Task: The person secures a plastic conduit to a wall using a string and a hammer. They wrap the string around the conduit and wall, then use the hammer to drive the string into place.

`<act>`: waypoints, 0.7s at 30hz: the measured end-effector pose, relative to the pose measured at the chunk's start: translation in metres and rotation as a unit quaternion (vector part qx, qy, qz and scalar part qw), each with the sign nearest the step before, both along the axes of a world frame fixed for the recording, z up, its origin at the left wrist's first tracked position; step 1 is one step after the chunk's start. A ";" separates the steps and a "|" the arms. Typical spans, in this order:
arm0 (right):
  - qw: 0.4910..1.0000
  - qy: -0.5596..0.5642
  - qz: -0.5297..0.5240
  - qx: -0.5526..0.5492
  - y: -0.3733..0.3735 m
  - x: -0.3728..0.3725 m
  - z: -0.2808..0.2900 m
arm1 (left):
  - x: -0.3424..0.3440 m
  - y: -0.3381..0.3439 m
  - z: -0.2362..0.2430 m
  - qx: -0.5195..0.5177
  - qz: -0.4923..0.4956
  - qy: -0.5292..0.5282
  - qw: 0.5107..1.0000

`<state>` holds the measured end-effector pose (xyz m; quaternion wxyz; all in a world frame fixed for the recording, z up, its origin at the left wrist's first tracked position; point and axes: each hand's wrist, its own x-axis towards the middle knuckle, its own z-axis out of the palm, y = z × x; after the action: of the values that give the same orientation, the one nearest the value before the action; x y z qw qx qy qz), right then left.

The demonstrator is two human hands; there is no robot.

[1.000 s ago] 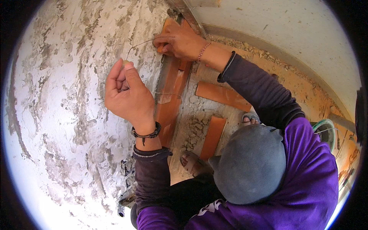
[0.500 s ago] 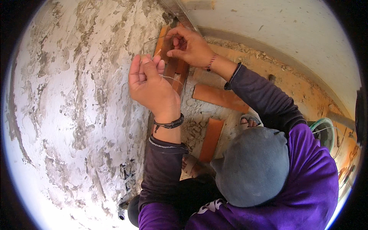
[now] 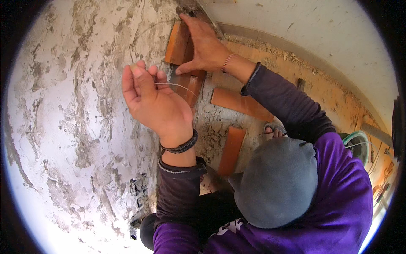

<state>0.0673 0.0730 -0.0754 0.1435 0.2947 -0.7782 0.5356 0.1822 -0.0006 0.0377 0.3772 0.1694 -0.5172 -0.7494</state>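
My left hand (image 3: 156,99) is raised in front of the pale wall, its thumb and fingertips pinched on a thin string (image 3: 174,84). One length of the string trails right from the palm, and a fainter length rises along the wall. An orange brick (image 3: 176,44) stands against the wall at the top of a low brick row (image 3: 189,86). My right hand (image 3: 204,47) spans that brick lengthwise, fingers at its far end and thumb by its near end. Part of the row is hidden behind both hands.
Two loose orange bricks (image 3: 242,104) (image 3: 232,151) lie on the dusty floor, with crumbled mortar (image 3: 210,137) beside them. The rough plastered wall (image 3: 84,106) rises on the left and a smooth pale wall (image 3: 296,25) at the far right. A bucket (image 3: 358,148) stands on the right.
My left hand has moved left and slightly down with the string. My right hand has left the string and spread along the brick, which has shifted and shows a wider face.
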 end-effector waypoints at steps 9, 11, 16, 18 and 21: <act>0.999 0.031 -0.007 0.026 0.029 0.012 0.007 | 0.003 -0.010 0.004 -0.006 0.001 -0.036 0.999; 0.982 0.015 0.124 0.140 0.064 0.017 -0.003 | 0.000 -0.010 0.004 -0.007 -0.008 -0.042 0.999; 0.859 0.007 0.266 0.438 0.069 0.075 -0.026 | -0.013 0.000 -0.025 0.111 -0.023 -0.087 0.990; 0.843 0.038 0.258 0.470 0.067 0.090 -0.040 | -0.022 0.003 -0.040 0.175 -0.020 -0.093 0.980; 0.858 0.031 0.243 0.451 0.073 0.100 -0.057 | -0.040 0.006 -0.064 0.243 -0.011 -0.100 0.965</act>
<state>0.1675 0.1457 -0.1323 -0.1160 0.5236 -0.8332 0.1349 0.1421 0.0054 -0.0267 0.2626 0.3241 -0.3569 -0.8358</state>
